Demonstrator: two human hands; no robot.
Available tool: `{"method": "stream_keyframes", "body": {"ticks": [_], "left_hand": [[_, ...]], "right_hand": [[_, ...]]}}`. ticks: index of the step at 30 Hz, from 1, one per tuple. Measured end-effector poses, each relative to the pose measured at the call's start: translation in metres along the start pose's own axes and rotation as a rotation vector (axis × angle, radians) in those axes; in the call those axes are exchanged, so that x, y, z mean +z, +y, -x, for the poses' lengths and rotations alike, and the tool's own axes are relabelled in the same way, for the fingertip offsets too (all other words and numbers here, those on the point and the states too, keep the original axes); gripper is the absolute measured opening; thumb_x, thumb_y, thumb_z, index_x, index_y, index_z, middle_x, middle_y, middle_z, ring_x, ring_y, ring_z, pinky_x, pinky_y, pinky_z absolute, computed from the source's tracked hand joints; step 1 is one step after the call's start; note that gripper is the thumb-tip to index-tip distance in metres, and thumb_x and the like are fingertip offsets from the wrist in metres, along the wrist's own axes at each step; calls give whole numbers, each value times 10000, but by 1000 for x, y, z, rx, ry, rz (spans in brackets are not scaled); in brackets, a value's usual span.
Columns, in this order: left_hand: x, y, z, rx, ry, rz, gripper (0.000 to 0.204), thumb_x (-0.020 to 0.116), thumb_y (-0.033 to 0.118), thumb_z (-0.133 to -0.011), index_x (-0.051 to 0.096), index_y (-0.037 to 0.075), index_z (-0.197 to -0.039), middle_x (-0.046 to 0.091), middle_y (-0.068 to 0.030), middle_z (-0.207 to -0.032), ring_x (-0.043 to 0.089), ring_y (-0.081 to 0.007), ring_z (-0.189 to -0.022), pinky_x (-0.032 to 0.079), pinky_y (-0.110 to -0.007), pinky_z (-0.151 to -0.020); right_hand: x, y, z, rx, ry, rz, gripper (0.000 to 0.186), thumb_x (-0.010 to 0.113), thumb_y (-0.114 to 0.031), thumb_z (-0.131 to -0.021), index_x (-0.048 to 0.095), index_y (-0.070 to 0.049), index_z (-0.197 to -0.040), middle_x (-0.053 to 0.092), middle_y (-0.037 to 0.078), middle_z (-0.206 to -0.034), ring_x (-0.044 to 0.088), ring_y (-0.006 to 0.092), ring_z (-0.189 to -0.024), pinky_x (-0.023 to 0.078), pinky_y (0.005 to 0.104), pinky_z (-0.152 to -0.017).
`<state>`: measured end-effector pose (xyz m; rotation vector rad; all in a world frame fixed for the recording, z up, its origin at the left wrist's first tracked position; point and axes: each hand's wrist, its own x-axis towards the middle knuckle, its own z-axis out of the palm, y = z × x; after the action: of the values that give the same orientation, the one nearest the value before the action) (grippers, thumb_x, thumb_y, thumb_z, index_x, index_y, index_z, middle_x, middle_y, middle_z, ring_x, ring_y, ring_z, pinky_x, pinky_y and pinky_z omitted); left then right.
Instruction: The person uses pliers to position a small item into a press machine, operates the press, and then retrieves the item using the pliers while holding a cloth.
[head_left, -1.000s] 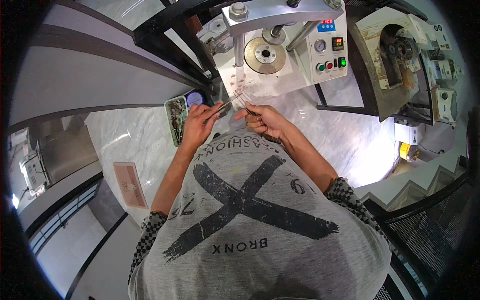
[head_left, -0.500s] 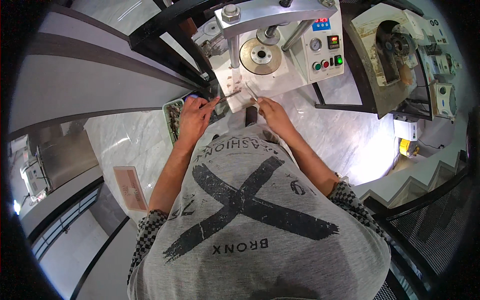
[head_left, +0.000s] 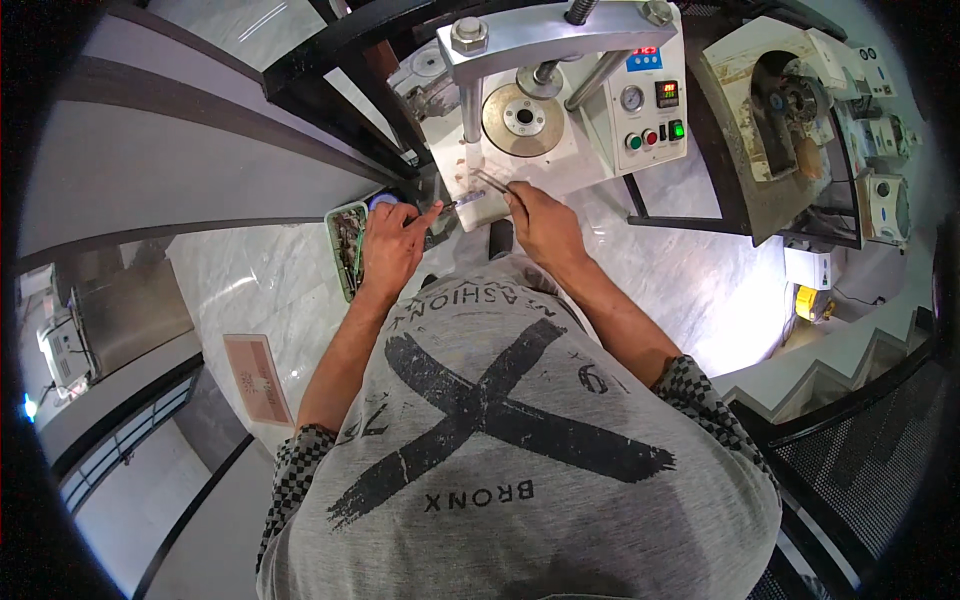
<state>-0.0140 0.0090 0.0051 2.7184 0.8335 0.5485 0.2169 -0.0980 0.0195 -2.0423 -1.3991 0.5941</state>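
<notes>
At the front left corner of the white press bed (head_left: 560, 183), my left hand (head_left: 392, 245) is closed with its index finger reaching to a thin, silvery strip-like piece (head_left: 467, 199). My right hand (head_left: 550, 230) is closed round a pair of slim metal tweezers (head_left: 491, 181); their tips point left, just above that piece. Small brownish flakes (head_left: 461, 171) lie on the bed near the left post. Behind the tweezers sits the round metal plate (head_left: 523, 120) with a dark hole in its middle.
A silver crossbar (head_left: 560, 40) on posts spans the plate. The control panel (head_left: 650, 110), with gauge and buttons, stands at right. A green tray (head_left: 347, 250) of scraps is beside my left hand. Further right is a stained machine (head_left: 775, 110) on a dark bench.
My right hand has turned, bringing the tweezers' tips left and lower toward the thin piece. My left hand stays nearly in place. The view has shifted slightly.
</notes>
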Motion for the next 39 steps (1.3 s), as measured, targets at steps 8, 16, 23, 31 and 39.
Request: {"method": "stream_keyframes", "body": {"ticks": [8, 16, 23, 31, 39], "left_hand": [[-5, 2, 5, -161, 74, 164, 360, 661, 105, -848, 700, 184, -1197, 585, -54, -848, 512, -255, -835, 428, -375, -765], [6, 3, 13, -733, 96, 1022, 323, 525, 242, -1008, 651, 29, -1215, 575, 18, -817, 486, -82, -765, 389, -225, -733], [-4, 16, -1, -734, 65, 1533, 547, 366, 434, -1043, 539, -5, -1320, 550, 29, -900, 479, -67, -830, 372, -215, -788], [20, 6, 13, -919, 64, 1637, 503, 341, 379, -1044, 570, -16, -1254, 617, -79, -1209, 549, -155, -1108, 388, -295, -989], [16, 0, 9, -838, 65, 1793, 505, 352, 318, -991, 535, -42, -1294, 601, -127, -1283, 537, -218, -1191, 369, -344, -1048]], "right_hand": [[2, 33, -4, 210, 158, -407, 331, 478, -322, -1011, 602, -40, -1132, 645, 167, -825, 642, 281, -779, 483, 360, -707], [18, 18, -2, 172, 73, -849, 268, 492, -250, -1018, 566, -28, -1149, 636, 71, -789, 542, 128, -701, 454, 262, -685], [23, -60, -12, 8, -264, -850, 161, 538, -208, -982, 530, -49, -1004, 669, 115, -786, 620, 190, -682, 480, 332, -656], [21, -73, -21, -248, -440, -528, 208, 520, -222, -945, 521, -36, -1037, 674, 186, -866, 647, 408, -797, 491, 465, -714], [11, -55, -25, -528, -159, -131, 341, 626, -142, -831, 612, -122, -1171, 638, 105, -1002, 611, 299, -997, 510, 403, -844]]}}
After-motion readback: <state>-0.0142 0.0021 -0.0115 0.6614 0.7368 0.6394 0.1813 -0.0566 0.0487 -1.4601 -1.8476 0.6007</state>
